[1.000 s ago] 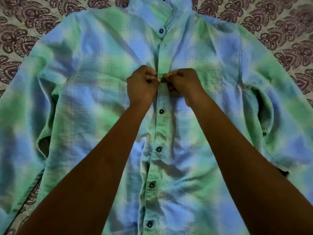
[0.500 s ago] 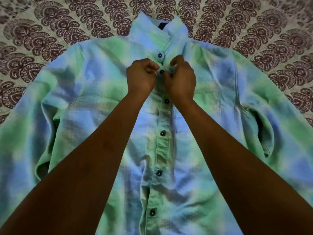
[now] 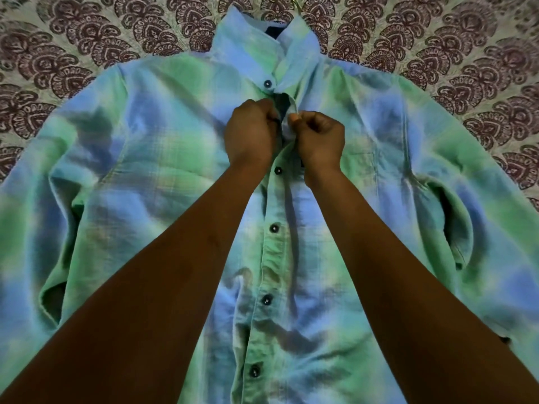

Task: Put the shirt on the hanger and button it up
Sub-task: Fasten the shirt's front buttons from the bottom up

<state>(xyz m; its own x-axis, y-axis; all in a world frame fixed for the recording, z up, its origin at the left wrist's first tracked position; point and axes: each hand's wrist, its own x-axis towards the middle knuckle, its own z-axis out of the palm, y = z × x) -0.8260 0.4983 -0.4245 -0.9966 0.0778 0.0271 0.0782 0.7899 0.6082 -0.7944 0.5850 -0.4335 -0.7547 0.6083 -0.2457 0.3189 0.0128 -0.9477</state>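
A green and blue plaid shirt lies flat, front up, collar at the far end. Several dark buttons down the placket are fastened. My left hand pinches the left placket edge just below the collar button. My right hand pinches the right placket edge and folds it back, so the two edges stand apart there. The button at that spot is hidden by my fingers. Something dark shows inside the collar; the hanger itself is hidden.
The shirt lies on a pale bedspread printed with dark maroon paisley shapes. Both sleeves spread out toward the left and right frame edges.
Both hands moved up the placket from the third button to the spot just under the collar button. The right hand now holds the placket edge folded back.
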